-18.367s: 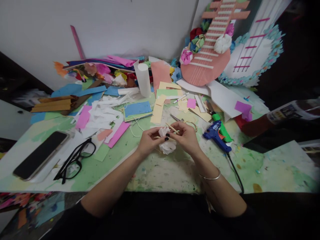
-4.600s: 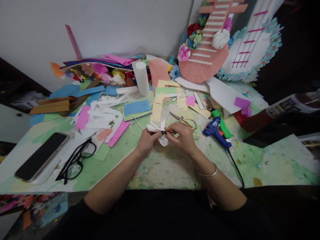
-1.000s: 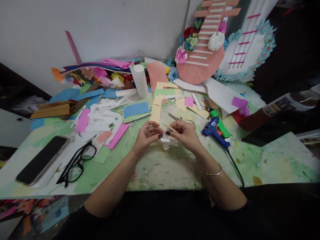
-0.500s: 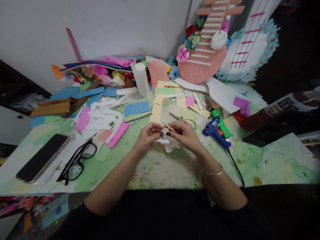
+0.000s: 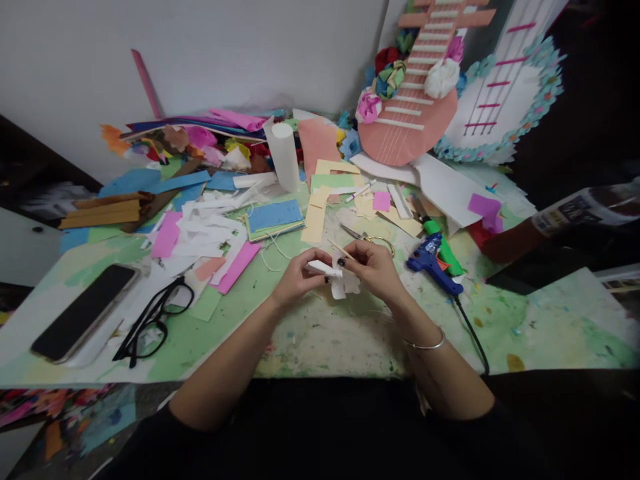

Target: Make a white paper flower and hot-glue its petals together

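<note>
Between my two hands is a piece of folded white paper [image 5: 339, 287] with petal-like flaps hanging down. My left hand [image 5: 301, 277] is closed on its left side, fingers behind and thumb in front. My right hand [image 5: 374, 270] pinches a thin wooden stick [image 5: 341, 250], which slants up to the left above the paper. Whether the right fingers also grip the paper is hard to make out. Just beyond the right hand lie scissors [image 5: 354, 231] with gold handles, partly covered by the fingers.
To the right lie a blue glue gun [image 5: 431, 262] with its cord and a green-handled knife [image 5: 448, 256]. A dark bottle [image 5: 520, 237] is at far right. Paper scraps [image 5: 210, 227], glasses [image 5: 155, 323] and a phone [image 5: 86, 313] cover the left. Paper instruments [image 5: 407, 130] stand behind.
The white paper has turned, and its folded edge now shows by my left fingers. My thumbs have moved apart; the right hand still holds the stick.
</note>
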The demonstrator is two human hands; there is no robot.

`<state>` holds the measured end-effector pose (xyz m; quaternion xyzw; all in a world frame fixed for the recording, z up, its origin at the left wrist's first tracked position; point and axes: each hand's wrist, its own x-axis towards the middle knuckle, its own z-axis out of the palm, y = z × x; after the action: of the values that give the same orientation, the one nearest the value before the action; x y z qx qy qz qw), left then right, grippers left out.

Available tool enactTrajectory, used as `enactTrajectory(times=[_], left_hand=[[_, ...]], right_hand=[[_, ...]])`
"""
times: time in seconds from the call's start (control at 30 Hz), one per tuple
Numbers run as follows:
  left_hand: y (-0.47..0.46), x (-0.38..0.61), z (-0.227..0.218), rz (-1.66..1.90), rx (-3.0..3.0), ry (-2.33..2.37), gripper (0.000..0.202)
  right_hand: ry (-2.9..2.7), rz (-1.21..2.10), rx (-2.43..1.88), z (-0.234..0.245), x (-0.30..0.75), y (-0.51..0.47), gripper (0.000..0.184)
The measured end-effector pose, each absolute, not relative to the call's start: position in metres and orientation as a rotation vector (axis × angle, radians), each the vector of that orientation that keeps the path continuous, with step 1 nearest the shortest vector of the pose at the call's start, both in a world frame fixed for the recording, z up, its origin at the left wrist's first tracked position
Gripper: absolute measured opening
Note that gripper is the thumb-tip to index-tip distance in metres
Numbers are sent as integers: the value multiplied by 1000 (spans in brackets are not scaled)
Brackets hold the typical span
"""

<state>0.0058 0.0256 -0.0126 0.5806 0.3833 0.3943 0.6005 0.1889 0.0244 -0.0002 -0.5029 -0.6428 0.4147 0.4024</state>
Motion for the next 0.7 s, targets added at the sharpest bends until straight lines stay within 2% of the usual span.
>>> enactTrajectory(times=[0.27,0.5,0.7], left_hand=[[20,14,-13,894,1395,1119,21],[21,16,-16,926,1299,1138,24],[24,15,-23,1062,1019,1054,31]], right_hand=[[-1564,1030,-1271,-6,188,25,11],[-1627,956,-1281,-9,185,25,6],[-1520,922,-1308,-4,194,28,20]])
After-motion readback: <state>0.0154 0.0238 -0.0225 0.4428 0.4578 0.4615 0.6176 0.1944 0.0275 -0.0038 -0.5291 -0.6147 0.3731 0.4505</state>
